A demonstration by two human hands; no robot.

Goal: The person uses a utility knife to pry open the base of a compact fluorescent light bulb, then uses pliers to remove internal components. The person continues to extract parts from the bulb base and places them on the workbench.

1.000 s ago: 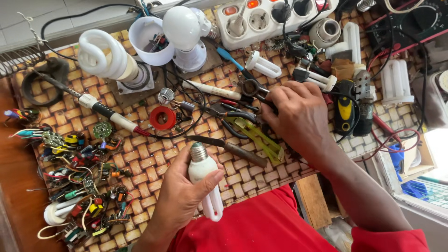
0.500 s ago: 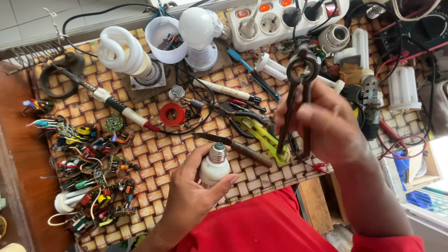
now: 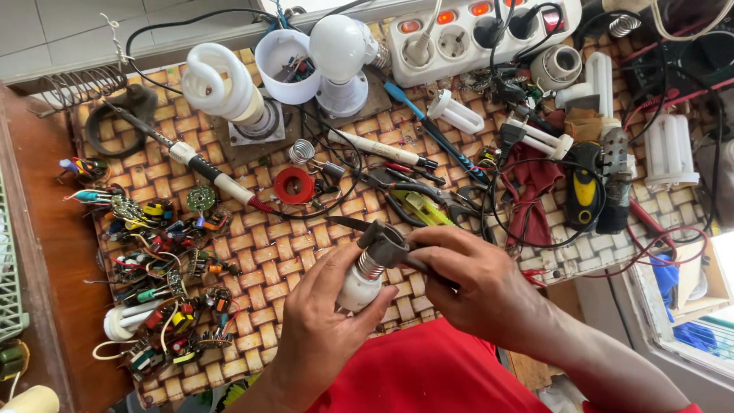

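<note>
My left hand grips a white lamp base with a metal screw cap, held above the front edge of the woven mat. My right hand holds dark pliers, whose jaws close around the lamp's screw cap. Both hands sit close together over my red shirt.
The mat is crowded: a spiral bulb, a round white bulb, a white cup, a soldering iron, a red tape roll, a white power strip, loose tools, and several small wired parts at left. Tubes and cables lie right.
My right hand picked the pliers off the mat, lifted them, then brought them down onto the lamp's screw cap. My left hand raised the lamp base slightly toward the pliers.
</note>
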